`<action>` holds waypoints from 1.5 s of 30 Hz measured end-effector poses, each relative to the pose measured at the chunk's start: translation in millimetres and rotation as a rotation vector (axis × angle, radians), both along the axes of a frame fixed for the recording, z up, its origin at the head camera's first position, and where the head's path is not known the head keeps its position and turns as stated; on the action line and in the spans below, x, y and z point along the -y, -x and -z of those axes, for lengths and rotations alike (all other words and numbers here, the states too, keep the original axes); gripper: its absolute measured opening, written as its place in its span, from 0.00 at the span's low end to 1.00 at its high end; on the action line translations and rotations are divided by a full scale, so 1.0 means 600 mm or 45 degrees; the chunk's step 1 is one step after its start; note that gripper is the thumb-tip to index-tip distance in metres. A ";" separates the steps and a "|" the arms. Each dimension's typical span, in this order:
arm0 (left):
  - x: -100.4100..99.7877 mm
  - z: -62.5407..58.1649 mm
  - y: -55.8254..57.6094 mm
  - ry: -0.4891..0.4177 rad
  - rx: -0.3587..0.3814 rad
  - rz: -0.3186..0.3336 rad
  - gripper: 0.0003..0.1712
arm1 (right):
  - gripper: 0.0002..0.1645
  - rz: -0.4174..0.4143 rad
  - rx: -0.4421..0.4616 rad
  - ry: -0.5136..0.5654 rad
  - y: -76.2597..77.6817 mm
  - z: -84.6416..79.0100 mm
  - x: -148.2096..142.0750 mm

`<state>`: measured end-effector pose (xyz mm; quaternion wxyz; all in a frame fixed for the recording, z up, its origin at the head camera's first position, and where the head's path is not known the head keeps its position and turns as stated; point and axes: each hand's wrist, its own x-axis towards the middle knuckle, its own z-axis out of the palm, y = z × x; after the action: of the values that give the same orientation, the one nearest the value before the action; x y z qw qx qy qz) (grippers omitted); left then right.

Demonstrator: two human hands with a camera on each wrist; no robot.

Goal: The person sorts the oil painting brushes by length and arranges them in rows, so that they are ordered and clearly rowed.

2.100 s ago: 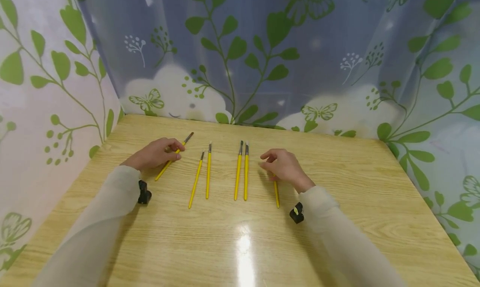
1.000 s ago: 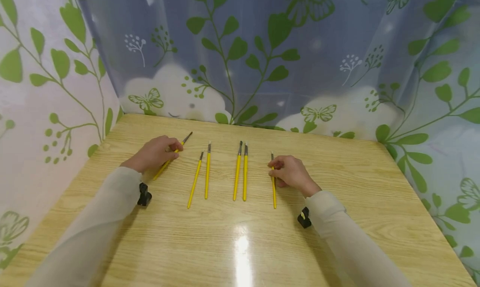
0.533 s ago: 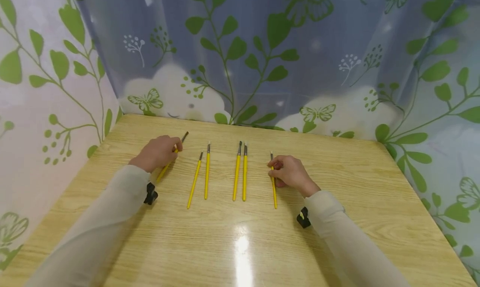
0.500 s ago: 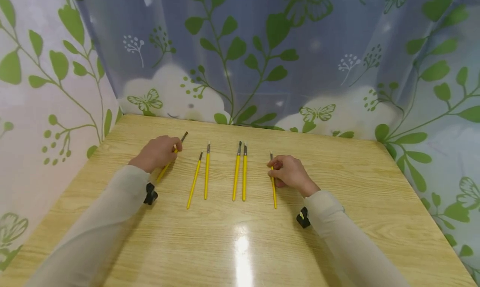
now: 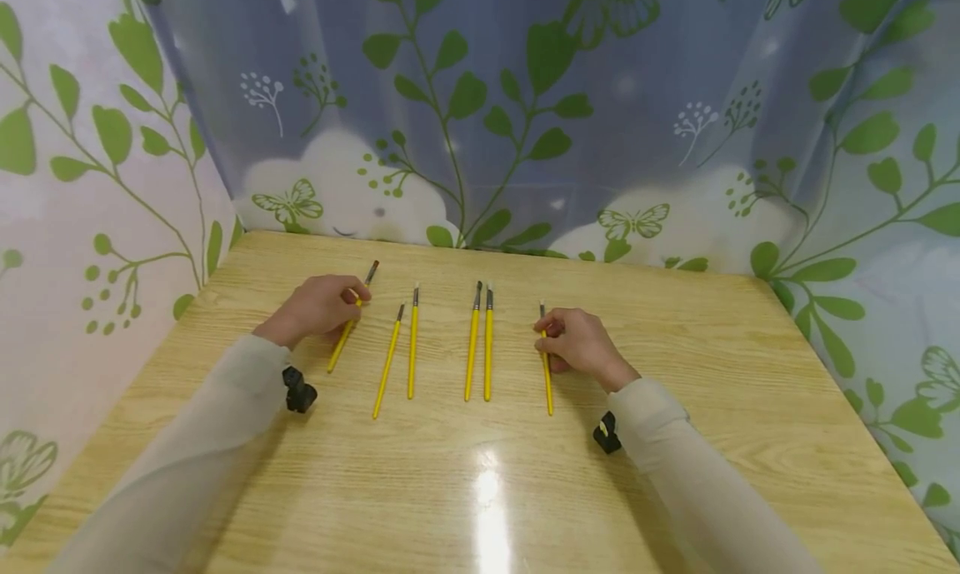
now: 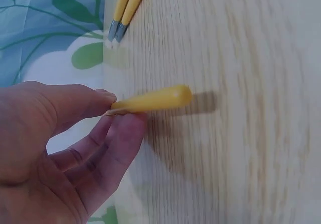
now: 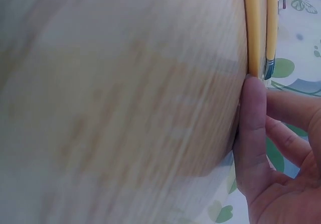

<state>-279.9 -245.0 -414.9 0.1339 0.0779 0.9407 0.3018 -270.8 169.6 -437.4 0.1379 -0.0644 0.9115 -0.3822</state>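
Observation:
At the left, my left hand (image 5: 322,303) pinches the middle of a yellow-handled paintbrush (image 5: 342,347), which slants with its bristles up and right. In the left wrist view, the thumb and fingers of the left hand (image 6: 65,133) grip the handle (image 6: 163,98), whose rounded end stands off the table with a shadow under it. At the right, my right hand (image 5: 581,345) holds another yellow paintbrush (image 5: 548,386) between thumb and fingers, near its metal collar. The right wrist view shows that handle (image 7: 254,33) close along the table; the bristles are hidden there.
Between the hands lie two thin paintbrushes, a shorter one (image 5: 388,366) and a longer one (image 5: 412,349). Right of them a close pair, one brush (image 5: 472,353) beside another (image 5: 488,353), points away. Patterned cloth (image 5: 487,141) walls the wooden table's (image 5: 390,491) back and sides.
My right hand has lowered onto the right paintbrush and taken hold of it. The left paintbrush, held throughout, has turned a little more upright, its handle end swinging rightward and nearer.

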 end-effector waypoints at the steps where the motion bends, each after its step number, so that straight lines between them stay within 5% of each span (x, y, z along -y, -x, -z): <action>1: -0.002 0.000 -0.001 -0.006 -0.006 0.005 0.20 | 0.17 -0.002 0.001 -0.001 0.000 0.000 0.000; 9: -0.022 0.001 -0.005 -0.110 -0.002 -0.001 0.19 | 0.17 -0.004 -0.003 -0.007 -0.001 -0.002 0.002; 25: -0.082 0.004 -0.009 -0.435 0.167 -0.060 0.20 | 0.17 0.010 -0.004 -0.014 -0.002 -0.003 0.002; 45: -0.144 0.011 -0.022 -0.435 0.197 -0.090 0.19 | 0.17 -0.009 -0.025 -0.007 -0.003 -0.002 0.001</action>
<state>-266.7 -158.5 -421.7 0.1800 0.0431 0.8648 0.4668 -269.1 169.2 -436.2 0.1303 -0.0709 0.9136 -0.3786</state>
